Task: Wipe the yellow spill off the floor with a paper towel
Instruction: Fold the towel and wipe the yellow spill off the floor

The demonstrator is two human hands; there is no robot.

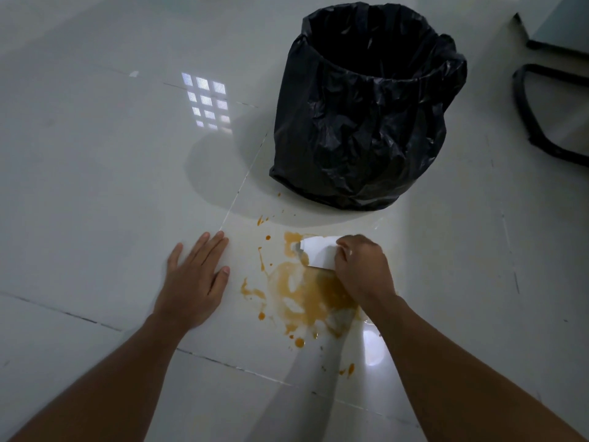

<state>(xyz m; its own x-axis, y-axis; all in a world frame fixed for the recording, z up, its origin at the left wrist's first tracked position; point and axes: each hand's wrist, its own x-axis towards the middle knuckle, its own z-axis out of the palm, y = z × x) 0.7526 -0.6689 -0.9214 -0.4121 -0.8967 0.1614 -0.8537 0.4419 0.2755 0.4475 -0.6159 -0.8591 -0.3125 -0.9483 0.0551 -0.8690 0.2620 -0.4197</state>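
A yellow-orange spill [302, 291] spreads over the glossy white floor tile, smeared in the middle with several drops scattered around it. My right hand [360, 266] grips a folded white paper towel [318, 252] and presses it on the far edge of the spill. My left hand [194, 279] lies flat on the floor to the left of the spill, fingers spread, holding nothing.
A bin lined with a black plastic bag [366, 110] stands just beyond the spill. Black furniture legs [538, 122] show at the far right. Tile joints [242, 183] run across the floor.
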